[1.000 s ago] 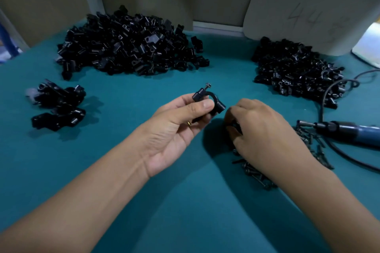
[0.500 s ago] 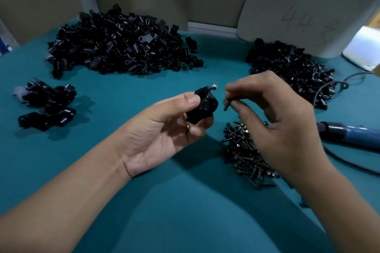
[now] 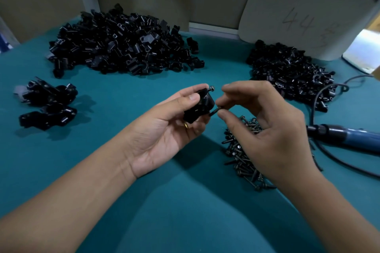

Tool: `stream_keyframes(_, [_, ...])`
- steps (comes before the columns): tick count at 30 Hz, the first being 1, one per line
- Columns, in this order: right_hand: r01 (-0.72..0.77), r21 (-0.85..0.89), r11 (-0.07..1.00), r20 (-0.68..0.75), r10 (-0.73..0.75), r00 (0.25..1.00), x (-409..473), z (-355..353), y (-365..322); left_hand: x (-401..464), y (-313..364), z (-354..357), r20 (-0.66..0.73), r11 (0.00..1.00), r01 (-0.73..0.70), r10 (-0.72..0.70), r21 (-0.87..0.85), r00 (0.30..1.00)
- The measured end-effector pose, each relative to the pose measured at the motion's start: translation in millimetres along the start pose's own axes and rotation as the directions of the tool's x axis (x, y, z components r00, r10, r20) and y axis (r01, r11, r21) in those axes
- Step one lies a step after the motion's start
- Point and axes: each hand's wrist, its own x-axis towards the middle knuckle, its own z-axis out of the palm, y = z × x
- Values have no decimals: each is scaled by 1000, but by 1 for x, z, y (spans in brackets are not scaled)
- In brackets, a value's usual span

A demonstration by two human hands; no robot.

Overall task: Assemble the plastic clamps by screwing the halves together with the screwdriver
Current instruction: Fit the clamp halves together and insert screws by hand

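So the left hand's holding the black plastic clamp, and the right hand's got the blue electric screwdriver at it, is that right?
Not quite. In the head view the left hand does hold the black plastic clamp, but the right hand pinches a small dark screw at it. The blue electric screwdriver lies on the teal table.

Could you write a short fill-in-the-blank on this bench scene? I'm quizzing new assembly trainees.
1. The left hand holds a black ____.
2. The right hand pinches a ____ at the clamp.
3. The screwdriver lies on the table, to the ____ of the screw pile.

Missing words: clamp; screw; right
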Motion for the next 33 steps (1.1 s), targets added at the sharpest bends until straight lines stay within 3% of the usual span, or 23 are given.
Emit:
stream_keyframes(5, [-39,45,998,-39,41,998,-1,1,0,1,-2,-2,5,1000,14,-14,-3,1000])
stream_keyframes(11, [-48,-26,999,-10,47,999,-1,0,1,1,-3,-4,7,1000,20,-20,11,1000])
stream_keyframes(21, [-125,95,988,8,124,992,-1,5,3,3,-5,-6,-42,999,13,-12,33,999])
stream_keyframes(29, [-165,-32,986,-31,164,986,-2,10,-2,-1,-11,6,-52,975,29,-18,220,998])
stream_keyframes(33, [-243,15,970,-94,244,965,0,5,1,-5,-13,8,31,939,32,-45,342,999])
